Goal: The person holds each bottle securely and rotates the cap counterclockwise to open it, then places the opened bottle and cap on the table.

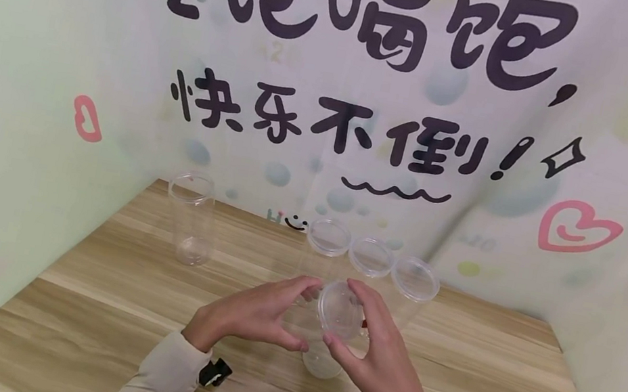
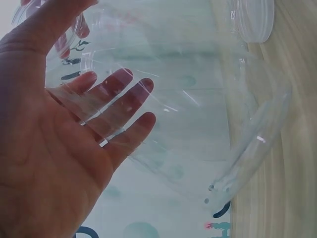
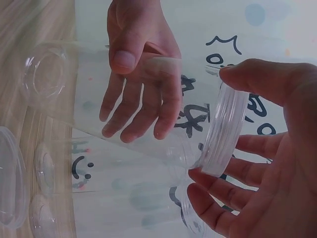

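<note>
My left hand [image 1: 255,313] grips a clear plastic jar [image 1: 322,364] by its side, thumb on the near side and fingers round the far side. The jar is tilted; its round base [image 3: 44,74] shows in the right wrist view. My right hand [image 1: 382,364] pinches a clear ridged lid [image 3: 224,130] between thumb and fingertips at the jar's mouth end. Whether the lid touches the rim I cannot tell, because the clear plastic surfaces overlap.
Three clear jars with lids, the nearest to the left being one lidded jar [image 1: 329,236], stand in a row at the back. An open clear jar [image 1: 189,221] stands alone at the back left. The wooden table [image 1: 101,334] meets printed cloth walls [image 1: 269,168].
</note>
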A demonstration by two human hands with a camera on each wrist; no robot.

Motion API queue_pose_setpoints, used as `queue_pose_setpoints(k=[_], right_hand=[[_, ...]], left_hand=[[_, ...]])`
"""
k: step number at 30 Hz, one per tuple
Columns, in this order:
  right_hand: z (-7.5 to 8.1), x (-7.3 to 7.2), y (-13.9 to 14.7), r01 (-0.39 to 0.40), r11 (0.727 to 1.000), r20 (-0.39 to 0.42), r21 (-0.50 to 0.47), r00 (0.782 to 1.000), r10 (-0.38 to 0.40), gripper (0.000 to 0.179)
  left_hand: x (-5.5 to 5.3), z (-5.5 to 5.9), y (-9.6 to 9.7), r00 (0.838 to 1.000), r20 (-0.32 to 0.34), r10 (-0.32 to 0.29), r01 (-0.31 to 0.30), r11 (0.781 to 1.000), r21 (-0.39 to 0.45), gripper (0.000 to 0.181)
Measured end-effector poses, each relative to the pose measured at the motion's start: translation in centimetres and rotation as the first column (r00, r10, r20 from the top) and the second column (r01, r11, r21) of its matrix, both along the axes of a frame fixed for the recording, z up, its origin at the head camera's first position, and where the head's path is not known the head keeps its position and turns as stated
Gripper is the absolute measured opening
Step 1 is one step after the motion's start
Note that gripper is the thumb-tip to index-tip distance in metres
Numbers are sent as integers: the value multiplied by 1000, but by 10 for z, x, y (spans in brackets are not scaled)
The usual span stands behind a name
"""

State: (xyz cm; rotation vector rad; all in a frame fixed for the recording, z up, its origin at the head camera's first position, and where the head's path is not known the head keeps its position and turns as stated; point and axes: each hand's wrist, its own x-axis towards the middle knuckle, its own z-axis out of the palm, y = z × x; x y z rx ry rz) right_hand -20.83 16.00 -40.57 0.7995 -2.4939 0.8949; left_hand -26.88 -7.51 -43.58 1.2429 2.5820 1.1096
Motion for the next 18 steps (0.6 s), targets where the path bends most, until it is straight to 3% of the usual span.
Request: queue_pose_setpoints(k=[11, 18], right_hand=[[1, 0, 2, -72, 997, 2, 9, 997, 72, 78], [2, 2, 3, -49, 999, 82, -4, 995, 49, 88]], left_hand=[[0, 0, 0, 1000, 18, -9, 8, 1000, 15, 84], [-1, 0, 1, 1000, 12, 0, 0, 1000, 4, 85]])
